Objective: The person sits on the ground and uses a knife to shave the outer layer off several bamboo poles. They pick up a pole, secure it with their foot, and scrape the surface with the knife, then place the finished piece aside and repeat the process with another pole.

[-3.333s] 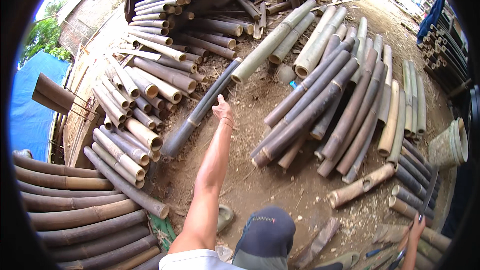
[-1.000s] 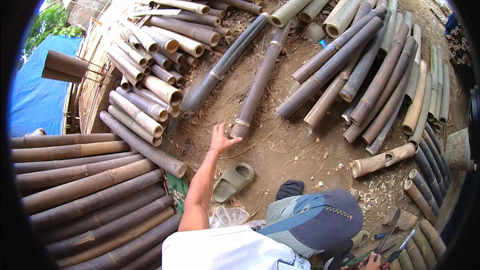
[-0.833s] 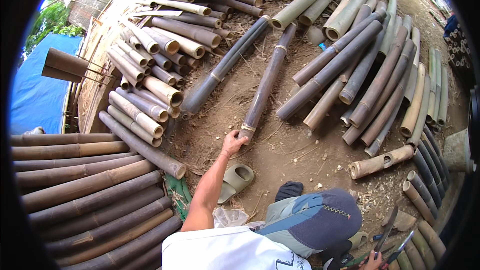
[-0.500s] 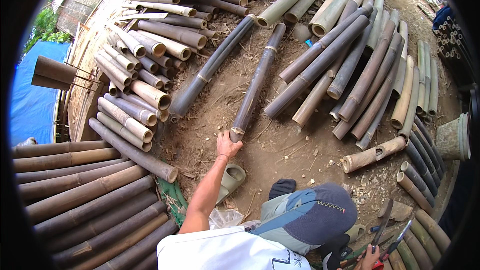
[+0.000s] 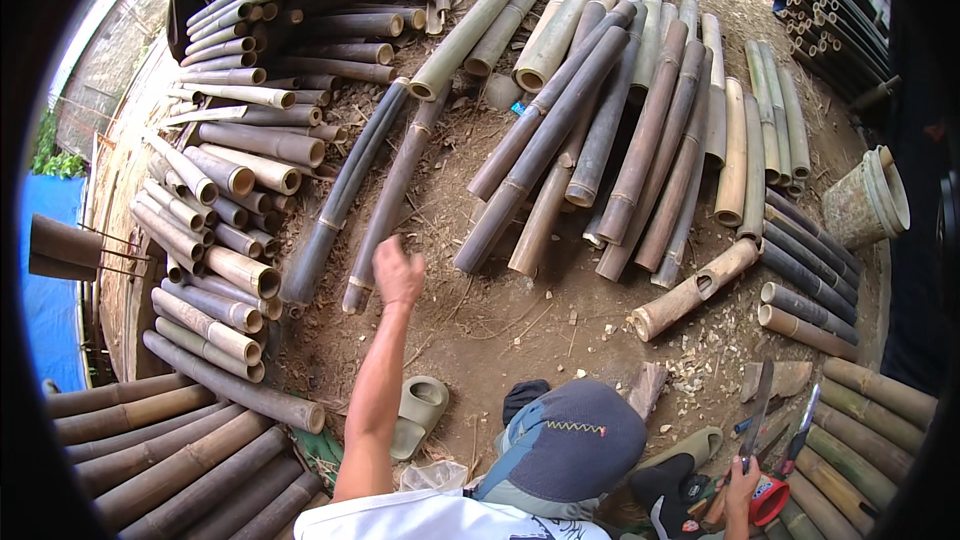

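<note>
A dark bamboo pole (image 5: 398, 185) lies lengthwise on the dirt, beside a split-looking dark bamboo length (image 5: 350, 185). My left hand (image 5: 399, 275) is just right of that pole's near end, fingers loosely bent and apart, with nothing seen in them. Any contact with the pole is hard to make out. At the lower right my right hand (image 5: 741, 485) is closed round the handle of a long-bladed knife (image 5: 761, 405), its blade pointing up. Close by leans another long tool with a red and black handle (image 5: 788, 462). A red round object (image 5: 768, 500) is beside the hand.
Stacked bamboo (image 5: 230, 250) lines the left, and more poles (image 5: 600, 140) lie fanned on the right. A notched bamboo piece (image 5: 695, 290) and a grey bucket (image 5: 865, 200) are farther right. A green clog (image 5: 420, 415) stands near my left forearm. My capped knee (image 5: 575, 440) is in front.
My left hand has let go of the dark pole's near end, which now lies closer to the split-looking length. The view has shifted right. My right hand still holds the knife.
</note>
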A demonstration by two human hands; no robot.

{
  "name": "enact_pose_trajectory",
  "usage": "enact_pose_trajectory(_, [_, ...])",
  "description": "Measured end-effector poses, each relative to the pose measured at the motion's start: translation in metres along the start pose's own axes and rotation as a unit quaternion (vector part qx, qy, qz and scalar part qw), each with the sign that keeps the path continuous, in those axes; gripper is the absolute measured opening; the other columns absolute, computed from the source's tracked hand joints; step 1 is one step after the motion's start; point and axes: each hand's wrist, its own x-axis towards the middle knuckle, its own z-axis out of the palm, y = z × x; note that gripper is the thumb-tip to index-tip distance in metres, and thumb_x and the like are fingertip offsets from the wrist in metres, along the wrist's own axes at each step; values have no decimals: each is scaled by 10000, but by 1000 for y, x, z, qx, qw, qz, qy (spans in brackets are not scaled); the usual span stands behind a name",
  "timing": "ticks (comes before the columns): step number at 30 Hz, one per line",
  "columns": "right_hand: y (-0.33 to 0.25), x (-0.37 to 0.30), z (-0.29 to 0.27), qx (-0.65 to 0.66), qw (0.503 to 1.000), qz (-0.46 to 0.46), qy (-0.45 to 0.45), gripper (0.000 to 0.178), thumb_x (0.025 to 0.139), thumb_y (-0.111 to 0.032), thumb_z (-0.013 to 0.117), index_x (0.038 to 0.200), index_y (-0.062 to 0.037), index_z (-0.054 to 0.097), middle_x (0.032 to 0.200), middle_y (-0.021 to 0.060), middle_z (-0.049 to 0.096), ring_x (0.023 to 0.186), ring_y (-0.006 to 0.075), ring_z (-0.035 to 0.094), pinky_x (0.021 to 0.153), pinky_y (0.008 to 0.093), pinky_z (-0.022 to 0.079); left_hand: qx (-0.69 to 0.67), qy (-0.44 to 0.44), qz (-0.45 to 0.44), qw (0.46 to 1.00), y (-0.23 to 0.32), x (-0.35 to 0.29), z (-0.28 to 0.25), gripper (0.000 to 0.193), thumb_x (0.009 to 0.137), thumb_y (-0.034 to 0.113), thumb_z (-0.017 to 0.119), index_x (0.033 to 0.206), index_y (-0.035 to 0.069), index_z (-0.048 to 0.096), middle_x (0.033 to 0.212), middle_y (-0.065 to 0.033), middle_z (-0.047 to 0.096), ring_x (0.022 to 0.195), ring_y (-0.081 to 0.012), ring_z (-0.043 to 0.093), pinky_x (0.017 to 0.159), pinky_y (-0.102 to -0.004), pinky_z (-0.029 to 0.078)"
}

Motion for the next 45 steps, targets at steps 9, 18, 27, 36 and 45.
enact_pose_trajectory(9, [-11,-26,5,-34,999,10,-9,185,983,-182,626,985,-46,501,646,31,565,449,132,551,398,281,448,15,-196,8,980,138,34,72,704,660,370,815,1209,36,527,1271,-224,524,1209,-401,542,1012,-470,492])
enact_pose_trajectory(18, [1,-12,16,22,999,12,-46,169,974,-166,633,943,-37,528,642,46,579,442,135,560,383,287,457,-401,-431,-40,808,144,1,-9,756,780,440,799,1281,-63,540,1035,-162,694,889,-220,692,787,-345,567])
enact_pose_trajectory(27, [-7,-34,15,36,998,-14,-46,175,977,-166,635,916,-36,534,636,43,566,459,128,557,400,285,453,-53,-238,82,966,112,-89,-43,668,705,329,781,1264,68,524,1070,-202,679,983,-385,677,884,-470,541])
enact_pose_trajectory(36, [0,-25,1,103,994,-23,-8,199,1000,-221,619,964,-37,552,660,35,561,475,125,556,423,278,458,127,-301,345,880,52,-74,-81,587,601,169,718,1181,175,631,1044,-62,631,1076,-282,572,990,-430,403])
enact_pose_trajectory(45, [5,-32,4,119,992,17,-40,197,983,-186,637,1080,-28,571,708,39,589,502,115,577,436,277,476,360,-207,365,833,24,-23,-26,602,696,43,762,1246,235,610,1339,-120,491,1339,-350,407,1162,-589,270])
